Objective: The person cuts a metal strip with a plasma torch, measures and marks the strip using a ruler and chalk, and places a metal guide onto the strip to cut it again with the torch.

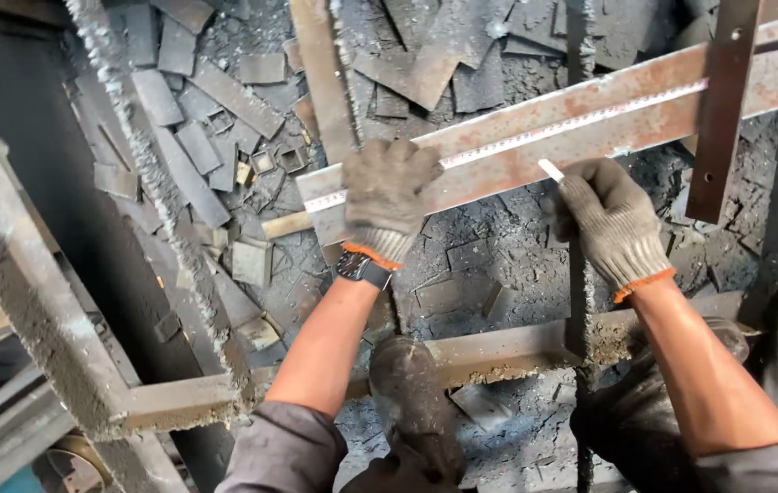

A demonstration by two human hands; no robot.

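Head view: rusty steel bar (590,119) over probably scrap-strewn, sooty floor (498,246)

Just one view here, shot from a head-worn camera and aimed steeply down at the floor (498,246). Everything is seen from close up, about arm's reach. Both forearms are caught entering from 6 o'clock, and the rusty steel bar (590,123) is framed running toward 2 o'clock.

The left hand (389,196) hides part of the tape measure (571,123); the rusty bar (590,137) is cut off at the right edge; tape marks are too small to read.
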